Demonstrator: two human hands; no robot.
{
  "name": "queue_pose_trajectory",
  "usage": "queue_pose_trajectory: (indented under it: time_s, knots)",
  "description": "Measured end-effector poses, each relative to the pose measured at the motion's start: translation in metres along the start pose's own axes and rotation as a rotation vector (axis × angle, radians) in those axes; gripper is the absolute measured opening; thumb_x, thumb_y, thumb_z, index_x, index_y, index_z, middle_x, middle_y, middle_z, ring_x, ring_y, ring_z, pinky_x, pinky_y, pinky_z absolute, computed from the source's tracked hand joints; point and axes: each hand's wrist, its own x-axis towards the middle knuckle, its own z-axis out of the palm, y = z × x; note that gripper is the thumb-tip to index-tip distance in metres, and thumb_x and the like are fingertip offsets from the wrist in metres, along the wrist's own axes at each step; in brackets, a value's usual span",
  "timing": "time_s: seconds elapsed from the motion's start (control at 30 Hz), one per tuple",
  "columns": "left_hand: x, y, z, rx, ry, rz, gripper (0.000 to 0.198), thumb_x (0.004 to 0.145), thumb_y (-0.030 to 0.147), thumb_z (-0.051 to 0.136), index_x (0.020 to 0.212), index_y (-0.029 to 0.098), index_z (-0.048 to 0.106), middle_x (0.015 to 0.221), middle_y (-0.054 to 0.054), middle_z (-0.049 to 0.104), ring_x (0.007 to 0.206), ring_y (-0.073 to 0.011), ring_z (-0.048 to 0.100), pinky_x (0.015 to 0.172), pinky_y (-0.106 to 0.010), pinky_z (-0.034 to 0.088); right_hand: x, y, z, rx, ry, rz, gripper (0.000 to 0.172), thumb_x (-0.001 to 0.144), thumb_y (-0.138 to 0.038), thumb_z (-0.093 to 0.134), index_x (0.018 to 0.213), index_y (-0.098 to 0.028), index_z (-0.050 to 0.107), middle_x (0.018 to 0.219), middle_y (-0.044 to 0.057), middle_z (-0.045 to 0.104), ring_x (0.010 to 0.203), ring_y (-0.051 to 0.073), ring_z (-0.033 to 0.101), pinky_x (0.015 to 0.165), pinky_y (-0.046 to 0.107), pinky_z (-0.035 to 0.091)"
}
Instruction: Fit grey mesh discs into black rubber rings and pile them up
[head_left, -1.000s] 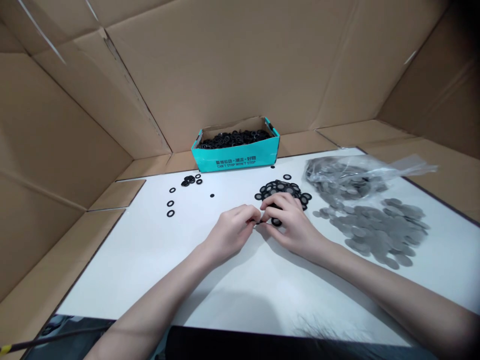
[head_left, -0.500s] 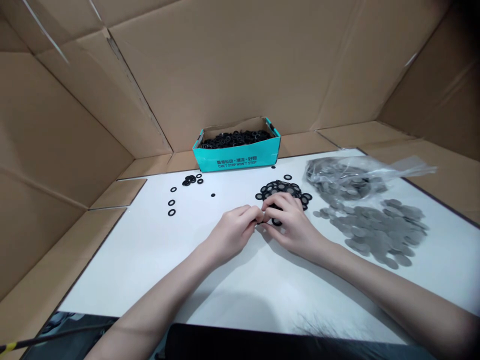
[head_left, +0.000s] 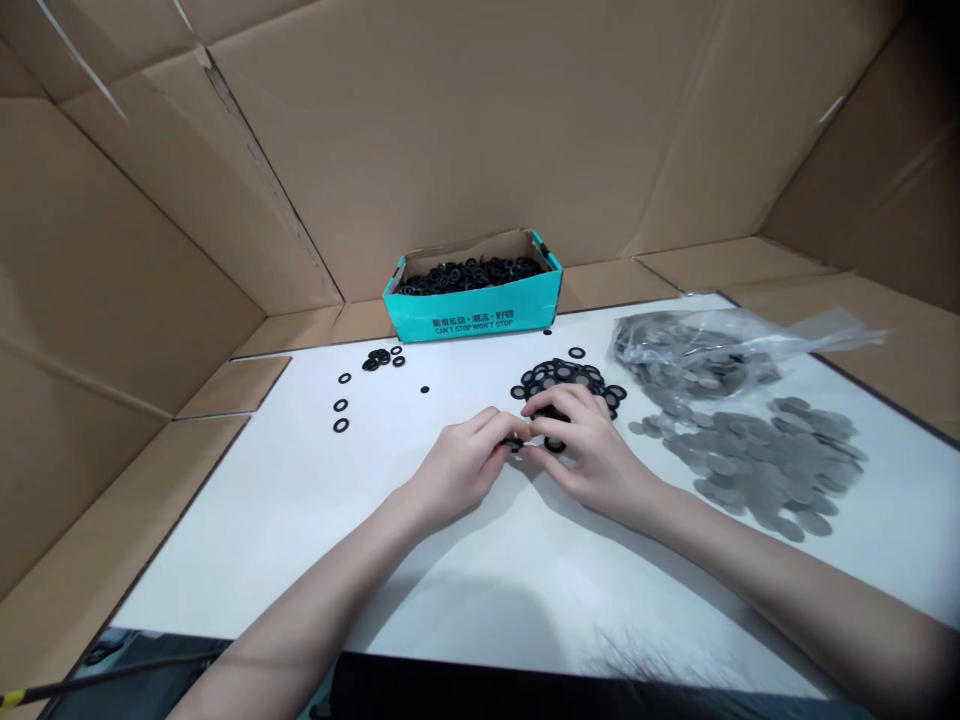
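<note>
My left hand (head_left: 474, 455) pinches a small black ring (head_left: 513, 443) between thumb and forefinger, with a grey centre showing in it. My right hand (head_left: 581, 440) meets it from the other side, its fingertips closed at the ring's edge. Under the right palm lies another black ring with a grey disc (head_left: 555, 444). Just beyond the right fingers is a pile of black rings filled with grey discs (head_left: 559, 374). To the right, thin round grey mesh-like discs (head_left: 765, 460) are spread in a loose heap.
A turquoise box (head_left: 476, 315) full of black rings stands at the back. Behind the loose discs lies a clear plastic bag (head_left: 690, 350) of grey discs. Several loose black rings (head_left: 341, 405) are at the left. Cardboard walls (head_left: 480, 130) surround the white table (head_left: 300, 520).
The ring between my fingers has tilted so that more of its face shows. Both hands stay in nearly the same place; the view has shifted slightly.
</note>
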Motion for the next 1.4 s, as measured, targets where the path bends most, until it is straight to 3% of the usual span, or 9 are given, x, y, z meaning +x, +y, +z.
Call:
queue_pose_trajectory:
  time_s: [0.27, 0.5, 0.63, 0.77, 0.93, 1.07, 1.4]
  knots:
    - [0.0008, -0.0016, 0.0069, -0.159, 0.032, -0.013, 0.015, 0.095, 0.012, 0.050, 0.105, 0.020, 0.057, 0.099, -0.002, 0.067, 0.084, -0.0125, 0.062, 0.077, -0.023, 0.049, 0.0013, 0.0005, 0.0004, 0.086, -0.033, 0.020, 0.016, 0.091, -0.018, 0.061, 0.075, -0.019, 0.057, 0.104, 0.009, 0.066, 0.101, 0.027, 0.054, 0.083, 0.044, 0.039]
    - [-0.0010, 0.0022, 0.0012, -0.082, -0.014, 0.002, 0.018, 0.093, 0.009, 0.048, 0.105, 0.021, 0.056, 0.100, -0.002, 0.067, 0.082, -0.0122, 0.061, 0.074, -0.023, 0.047, 0.0053, -0.0012, -0.0043, 0.246, -0.074, 0.064, 0.017, 0.089, -0.016, 0.060, 0.072, -0.019, 0.056, 0.104, 0.008, 0.062, 0.099, 0.025, 0.053, 0.086, 0.043, 0.042]
    - [-0.0014, 0.0042, -0.0003, -0.073, -0.055, -0.019, 0.020, 0.091, 0.007, 0.048, 0.103, 0.021, 0.055, 0.098, -0.002, 0.067, 0.082, -0.0126, 0.061, 0.074, -0.024, 0.046, 0.0042, -0.0024, -0.0025, 0.213, -0.072, 0.058, 0.016, 0.087, -0.015, 0.062, 0.073, -0.019, 0.057, 0.103, 0.008, 0.062, 0.099, 0.025, 0.054, 0.085, 0.043, 0.042]
    - [0.0000, 0.0010, 0.0014, -0.189, 0.015, -0.081, 0.020, 0.088, 0.008, 0.053, 0.103, 0.021, 0.054, 0.088, 0.001, 0.064, 0.077, -0.0111, 0.059, 0.072, -0.022, 0.048, 0.0014, -0.0007, 0.0009, 0.145, -0.042, 0.047, 0.013, 0.088, -0.017, 0.064, 0.075, -0.020, 0.062, 0.103, 0.008, 0.064, 0.100, 0.027, 0.055, 0.085, 0.044, 0.041]
    - [0.0025, -0.0012, 0.0012, -0.319, 0.105, -0.113, 0.024, 0.085, 0.009, 0.059, 0.106, 0.020, 0.053, 0.090, -0.001, 0.064, 0.080, -0.0115, 0.062, 0.074, -0.023, 0.051, 0.0004, 0.0039, 0.0010, 0.133, -0.014, 0.054, 0.008, 0.087, -0.018, 0.067, 0.079, -0.021, 0.068, 0.107, 0.009, 0.065, 0.101, 0.028, 0.056, 0.086, 0.046, 0.042]
    - [0.0027, 0.0000, 0.0017, -0.339, 0.110, -0.114, 0.022, 0.086, 0.010, 0.059, 0.104, 0.020, 0.053, 0.091, -0.001, 0.063, 0.081, -0.0115, 0.063, 0.074, -0.023, 0.052, 0.0014, 0.0056, 0.0004, 0.159, -0.006, 0.055, 0.005, 0.087, -0.018, 0.067, 0.085, -0.021, 0.070, 0.108, 0.010, 0.065, 0.103, 0.028, 0.056, 0.088, 0.047, 0.042]
    - [0.0004, 0.0012, 0.0051, -0.341, 0.070, -0.090, 0.012, 0.093, 0.014, 0.054, 0.102, 0.021, 0.053, 0.092, 0.000, 0.063, 0.083, -0.0105, 0.062, 0.077, -0.023, 0.053, 0.0030, 0.0028, 0.0002, 0.219, -0.040, 0.040, 0.014, 0.089, -0.016, 0.063, 0.076, -0.020, 0.060, 0.103, 0.007, 0.066, 0.098, 0.025, 0.056, 0.086, 0.045, 0.041]
